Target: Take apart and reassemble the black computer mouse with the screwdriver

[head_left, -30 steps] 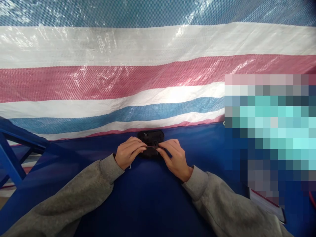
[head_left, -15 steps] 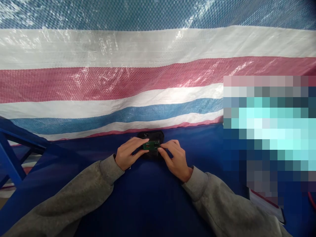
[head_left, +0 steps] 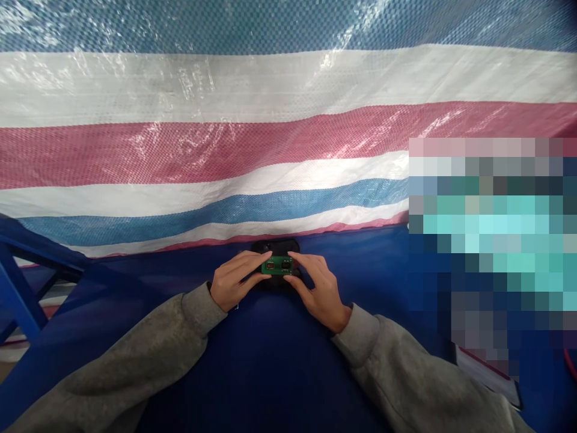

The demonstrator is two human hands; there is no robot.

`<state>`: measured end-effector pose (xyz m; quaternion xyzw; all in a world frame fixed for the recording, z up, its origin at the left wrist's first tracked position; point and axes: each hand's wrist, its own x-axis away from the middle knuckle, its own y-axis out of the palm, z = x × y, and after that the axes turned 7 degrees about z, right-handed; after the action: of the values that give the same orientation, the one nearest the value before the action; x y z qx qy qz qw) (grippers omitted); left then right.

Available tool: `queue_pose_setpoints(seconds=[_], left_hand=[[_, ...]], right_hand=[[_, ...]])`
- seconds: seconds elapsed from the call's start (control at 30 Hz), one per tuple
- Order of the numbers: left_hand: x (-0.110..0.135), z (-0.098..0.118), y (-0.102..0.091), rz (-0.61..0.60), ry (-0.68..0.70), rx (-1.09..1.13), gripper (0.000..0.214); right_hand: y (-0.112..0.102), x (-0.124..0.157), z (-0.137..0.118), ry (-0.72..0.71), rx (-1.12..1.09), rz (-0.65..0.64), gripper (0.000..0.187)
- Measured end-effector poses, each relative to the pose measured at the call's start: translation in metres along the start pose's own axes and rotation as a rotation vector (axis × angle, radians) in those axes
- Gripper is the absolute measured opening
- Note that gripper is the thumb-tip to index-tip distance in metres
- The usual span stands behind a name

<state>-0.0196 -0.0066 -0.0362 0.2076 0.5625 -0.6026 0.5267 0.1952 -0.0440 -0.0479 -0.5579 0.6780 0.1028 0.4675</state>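
Observation:
A small green circuit board (head_left: 277, 265) with dark components is held level between my two hands. My left hand (head_left: 238, 278) pinches its left end, with the thumb on the near edge and the fingers on the far edge. On the right end, my right hand (head_left: 319, 287) grips the same way, thumb near and index finger far. Behind and beneath the board lies a black object (head_left: 282, 246), mostly hidden by the board and fingers, so its kind cannot be made out.
The blue table surface (head_left: 243, 373) spreads under my arms. Striped plastic sheeting (head_left: 202, 150) hangs behind its far edge. Blue frame bars (head_left: 22, 288) stand at left. A pixelated area covers the right side, with a flat white, dark-edged object (head_left: 489, 376) below it.
My right fingers have spread from a pinch at the board's right end to its far and near edges. The board's face shows more plainly. The left hand has stayed in place.

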Motion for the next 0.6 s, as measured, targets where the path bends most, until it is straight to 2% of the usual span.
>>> queue_pose_setpoints(seconds=[0.3, 0.47, 0.6], left_hand=[[0.0031, -0.0029, -0.0032, -0.009, -0.022, 0.029, 0.024], [0.0028, -0.0012, -0.0002, -0.016, -0.066, 0.068, 0.007], [0.0004, 0.0013, 0.0002, -0.034, -0.072, 0.059, 0.014]], right_hand=[[-0.0017, -0.0014, 0.0000, -0.011, -0.041, -0.082, 0.021], [0.0003, 0.0029, 0.0017, -0.084, -0.079, -0.075, 0.048], [0.0019, 0.0051, 0.0033, -0.124, -0.106, -0.047, 0.048]])
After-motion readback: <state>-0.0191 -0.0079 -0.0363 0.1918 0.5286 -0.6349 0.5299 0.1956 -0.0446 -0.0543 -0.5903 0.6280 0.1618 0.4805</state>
